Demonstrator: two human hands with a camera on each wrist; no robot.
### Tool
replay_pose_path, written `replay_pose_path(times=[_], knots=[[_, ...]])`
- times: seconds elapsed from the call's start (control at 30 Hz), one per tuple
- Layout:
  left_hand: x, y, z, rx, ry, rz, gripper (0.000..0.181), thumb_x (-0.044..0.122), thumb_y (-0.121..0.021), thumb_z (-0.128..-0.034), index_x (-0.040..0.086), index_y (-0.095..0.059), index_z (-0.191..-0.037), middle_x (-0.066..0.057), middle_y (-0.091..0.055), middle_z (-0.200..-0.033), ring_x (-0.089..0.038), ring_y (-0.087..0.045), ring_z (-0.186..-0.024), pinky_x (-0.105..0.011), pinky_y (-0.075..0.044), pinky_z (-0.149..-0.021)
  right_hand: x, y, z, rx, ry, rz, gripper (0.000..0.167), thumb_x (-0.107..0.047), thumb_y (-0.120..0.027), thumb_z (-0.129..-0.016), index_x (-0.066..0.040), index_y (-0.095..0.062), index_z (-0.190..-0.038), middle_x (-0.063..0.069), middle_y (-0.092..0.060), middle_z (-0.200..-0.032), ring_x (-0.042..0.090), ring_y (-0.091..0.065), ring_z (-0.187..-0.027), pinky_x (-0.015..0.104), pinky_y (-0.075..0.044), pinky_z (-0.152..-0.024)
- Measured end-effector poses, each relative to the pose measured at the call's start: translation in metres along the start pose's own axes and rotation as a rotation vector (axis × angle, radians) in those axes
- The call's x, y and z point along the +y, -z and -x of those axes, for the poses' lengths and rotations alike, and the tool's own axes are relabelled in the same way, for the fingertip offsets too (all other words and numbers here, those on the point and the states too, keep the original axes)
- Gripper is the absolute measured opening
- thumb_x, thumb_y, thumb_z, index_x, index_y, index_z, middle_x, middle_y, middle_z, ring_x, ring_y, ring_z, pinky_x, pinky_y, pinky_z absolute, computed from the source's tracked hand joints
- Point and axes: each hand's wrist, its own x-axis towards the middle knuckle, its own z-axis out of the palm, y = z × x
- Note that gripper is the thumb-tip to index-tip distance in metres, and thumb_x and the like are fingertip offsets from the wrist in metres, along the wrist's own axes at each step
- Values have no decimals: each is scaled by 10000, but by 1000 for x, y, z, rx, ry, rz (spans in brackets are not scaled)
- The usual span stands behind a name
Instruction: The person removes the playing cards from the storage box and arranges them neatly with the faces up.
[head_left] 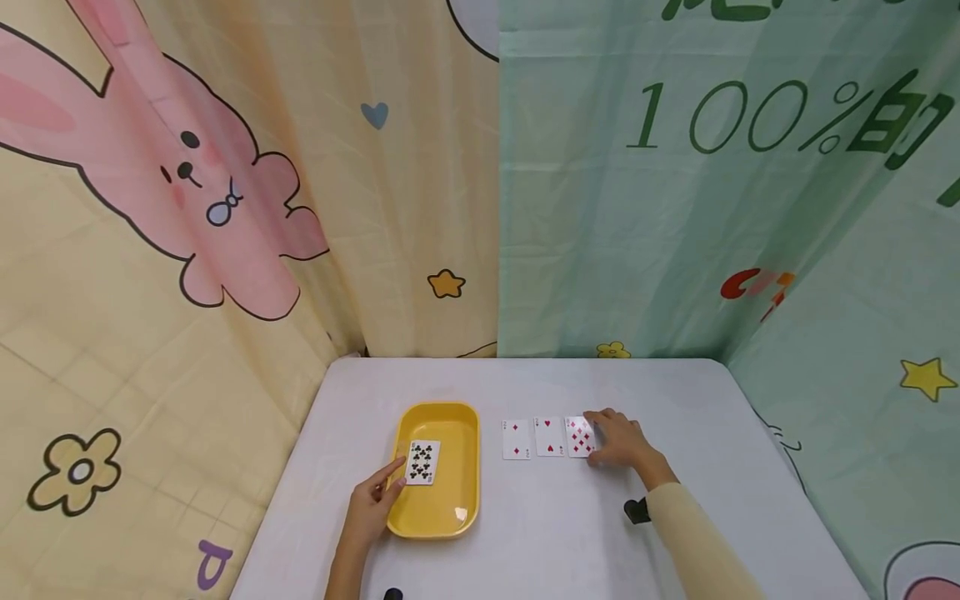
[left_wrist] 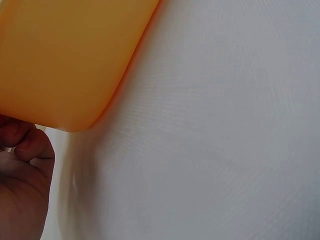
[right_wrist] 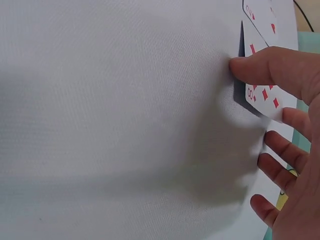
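In the head view, a black clubs playing card (head_left: 422, 462) lies at the left side of a yellow tray (head_left: 433, 527); its number is unclear. My left hand (head_left: 372, 504) is at the tray's left rim, index finger and thumb reaching over it to the card's left edge. Some of its fingers (left_wrist: 35, 145) curl near the rim in the left wrist view, and the contact is hidden. My right hand (head_left: 621, 440) pinches the eight of diamonds (head_left: 578, 437) between thumb and index finger. One edge of that card (right_wrist: 257, 97) stands off the table in the right wrist view.
Left of the eight lie the two of hearts (head_left: 550, 437) and the two of diamonds (head_left: 516, 440) in a row on the white tabletop (head_left: 555, 533). A black object (head_left: 637, 511) sits by the right wrist. Printed curtains (head_left: 420, 208) hang behind the table and at its sides.
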Motion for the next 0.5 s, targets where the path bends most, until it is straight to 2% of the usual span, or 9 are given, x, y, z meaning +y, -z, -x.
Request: replay_pose_path(times=[0.33, 0.43, 0.5], knots=[[0, -1, 0, 0, 25, 5, 393, 220, -723, -975, 263, -688, -1364, 11, -375, -818, -70, -372, -625, -186, -365, -527, -5, 0, 0, -6, -20, -21, 848, -282, -841, -712, -101, -524, -1478, 197, -499, -1385, 421, -450, -1276, 720, -340, -1030], [0, -1, 1, 6, 28, 12, 390, 217, -722, -976, 255, -690, -1363, -14, -475, -882, -75, -382, -643, -187, -371, -532, -6, 0, 0, -16, -26, -18, 866, -283, -841, -707, -103, -512, -1488, 196, -491, -1382, 425, -442, -1274, 725, -340, -1025], [-1, -1, 1, 7, 28, 18, 387, 215, -721, -976, 256, -692, -1360, -37, -579, -1009, -81, -384, -659, -187, -373, -541, -6, -1, -1, -21, -30, -18, 878, -282, -840, -703, -104, -503, -1495, 195, -488, -1384, 427, -438, -1279, 722, -340, -1026]])
